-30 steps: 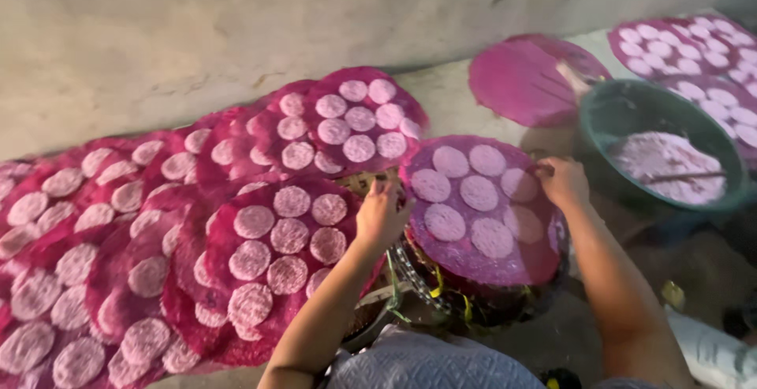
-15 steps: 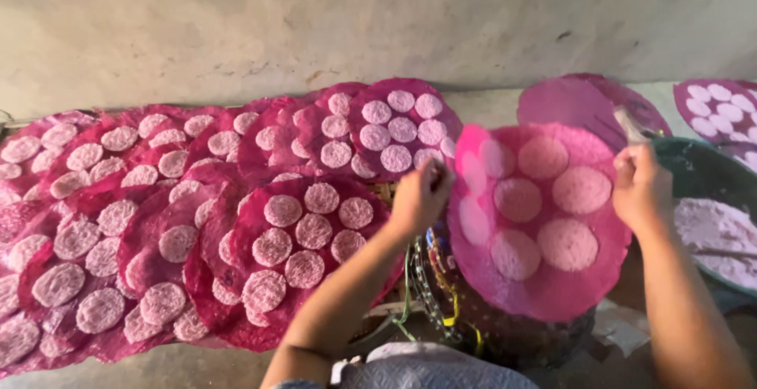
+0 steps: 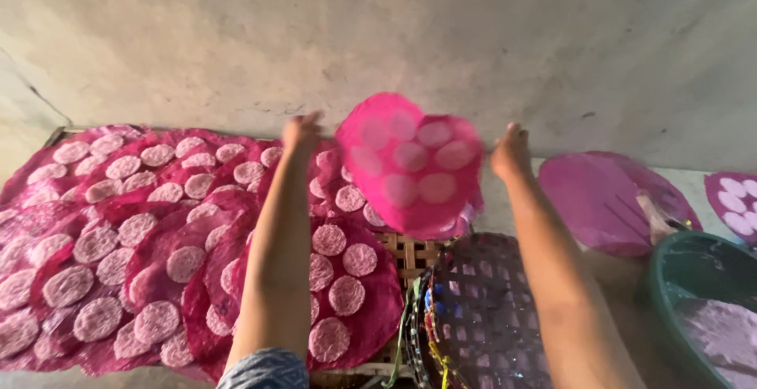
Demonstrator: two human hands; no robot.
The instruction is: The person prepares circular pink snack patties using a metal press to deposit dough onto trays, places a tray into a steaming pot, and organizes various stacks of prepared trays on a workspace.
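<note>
Both hands are raised toward the wall with a blurred pink sheet (image 3: 410,166) carrying pale discs between them. The left hand (image 3: 302,132) and right hand (image 3: 511,152) are beside its edges; whether either grips it, I cannot tell. Below lie more filled sheets (image 3: 142,231), a woven basket (image 3: 481,318) and a green basin (image 3: 678,278).

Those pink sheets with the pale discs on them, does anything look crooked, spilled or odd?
One pink sheet is off the ground, blurred, between the left hand and right hand; whether the fingers grip it is unclear. The sheets on the ground overlap unevenly, but no discs have spilled.
</note>
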